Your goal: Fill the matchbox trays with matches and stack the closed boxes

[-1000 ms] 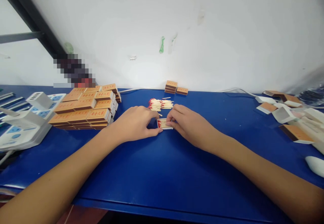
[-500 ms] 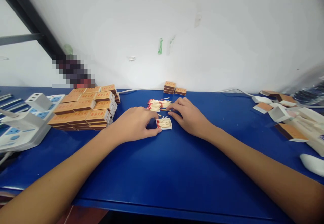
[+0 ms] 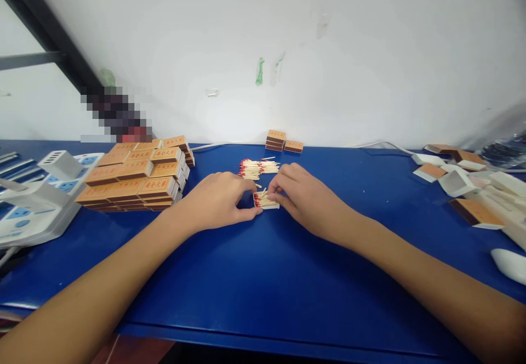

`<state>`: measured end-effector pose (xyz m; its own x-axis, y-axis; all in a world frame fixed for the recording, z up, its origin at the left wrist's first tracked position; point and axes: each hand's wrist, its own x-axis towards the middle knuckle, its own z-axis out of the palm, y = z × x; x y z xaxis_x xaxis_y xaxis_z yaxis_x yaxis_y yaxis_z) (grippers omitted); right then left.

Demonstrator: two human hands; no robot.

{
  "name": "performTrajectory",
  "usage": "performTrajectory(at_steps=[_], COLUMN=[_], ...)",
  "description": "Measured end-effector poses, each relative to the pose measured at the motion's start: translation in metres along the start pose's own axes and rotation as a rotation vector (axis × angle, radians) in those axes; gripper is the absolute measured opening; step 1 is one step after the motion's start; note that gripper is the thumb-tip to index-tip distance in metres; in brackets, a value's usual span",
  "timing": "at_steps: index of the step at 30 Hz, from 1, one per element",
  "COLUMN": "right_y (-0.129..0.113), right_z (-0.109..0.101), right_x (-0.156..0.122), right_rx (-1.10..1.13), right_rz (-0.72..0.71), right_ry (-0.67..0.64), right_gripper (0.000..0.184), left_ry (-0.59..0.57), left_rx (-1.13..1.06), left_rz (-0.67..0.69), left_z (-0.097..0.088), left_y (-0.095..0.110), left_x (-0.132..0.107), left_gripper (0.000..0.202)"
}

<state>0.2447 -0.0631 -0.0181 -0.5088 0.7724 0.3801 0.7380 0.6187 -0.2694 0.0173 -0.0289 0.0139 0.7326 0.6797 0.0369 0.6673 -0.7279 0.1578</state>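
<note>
A small white matchbox tray (image 3: 265, 202) holding red-tipped matches lies on the blue table (image 3: 263, 276). My left hand (image 3: 217, 199) grips the tray's left end between thumb and curled fingers. My right hand (image 3: 302, 194) rests at the tray's right side, fingertips pinched over the matches in it. Just behind the hands lies a loose pile of matches (image 3: 257, 168).
A big stack of orange matchboxes (image 3: 135, 175) stands at the left, with white power strips (image 3: 36, 199) beyond it. Three more boxes (image 3: 282, 141) sit by the wall. Empty trays and sleeves (image 3: 464, 188) are scattered at the right; a white object (image 3: 509, 265) lies near the right edge.
My right hand reached back to the match pile half a second ago and has returned to the tray, where more matches now stick up. My left hand stayed on the tray.
</note>
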Motion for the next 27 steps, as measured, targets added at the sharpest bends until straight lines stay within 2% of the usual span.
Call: performTrajectory(at_steps=[2, 5, 11, 16, 27], right_y=[-0.005, -0.003, 0.006, 0.007, 0.007], right_z=[0.0, 0.001, 0.003, 0.003, -0.002], right_x=[-0.001, -0.002, -0.001, -0.002, -0.002], right_rx=[-0.012, 0.03, 0.07, 0.048, 0.041], right_rz=[-0.014, 0.007, -0.038, -0.01, 0.047], right_ry=[-0.025, 0.01, -0.014, 0.016, -0.021], right_gripper=[0.014, 0.007, 0.023, 0.016, 0.007], left_ry=[0.001, 0.004, 0.001, -0.001, 0.002], left_rx=[0.004, 0.0, -0.014, -0.01, -0.009], left_rz=[-0.007, -0.004, 0.0, -0.011, -0.009], left_z=[0.0, 0.001, 0.0, -0.001, 0.001], left_y=[0.0, -0.001, 0.0, 0.001, 0.0], left_x=[0.0, 0.0, 0.001, 0.0, 0.001], left_gripper=[0.031, 0.032, 0.033, 0.033, 0.032])
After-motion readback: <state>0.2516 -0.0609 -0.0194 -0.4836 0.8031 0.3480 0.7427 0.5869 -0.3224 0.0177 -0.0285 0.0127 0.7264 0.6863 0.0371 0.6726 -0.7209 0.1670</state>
